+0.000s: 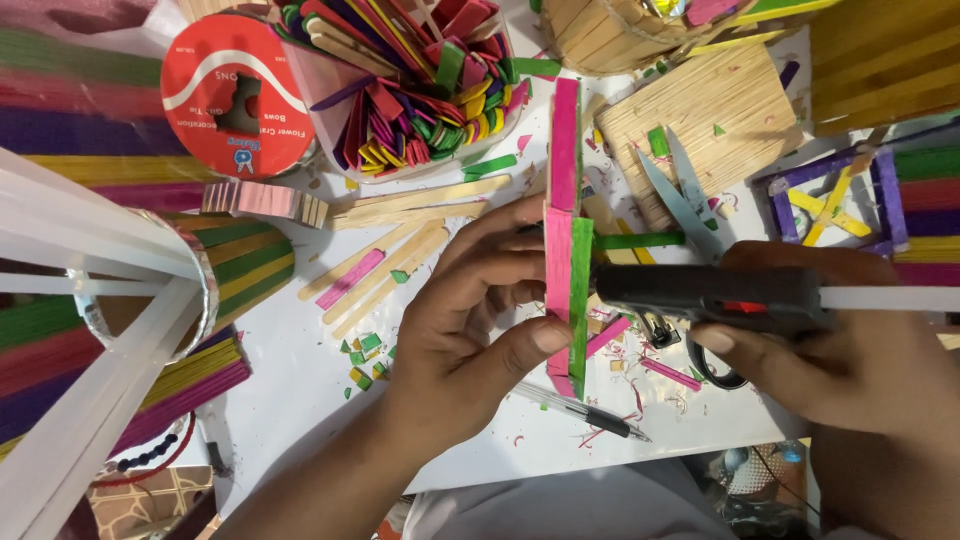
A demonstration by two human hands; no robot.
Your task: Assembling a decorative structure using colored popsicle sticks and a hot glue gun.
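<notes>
My left hand (470,320) pinches an upright strip of pink and green craft sticks (566,260) glued side by side, thumb pressed on the green stick. My right hand (850,340) grips a black hot glue gun (720,292) with a red trigger and a white glue stick out the back. Its nozzle touches the right edge of the strip's green stick. Under the strip lie scissors (672,195) with grey blades and a black pen (590,412).
A tub of coloured sticks (420,90), a red ribbon spool (235,95), plain wooden sticks (400,250), a flat panel of sticks (700,115) and a purple and yellow stick frame (840,195) lie on the white table (300,400). Stacked coloured sticks and white strips fill the left.
</notes>
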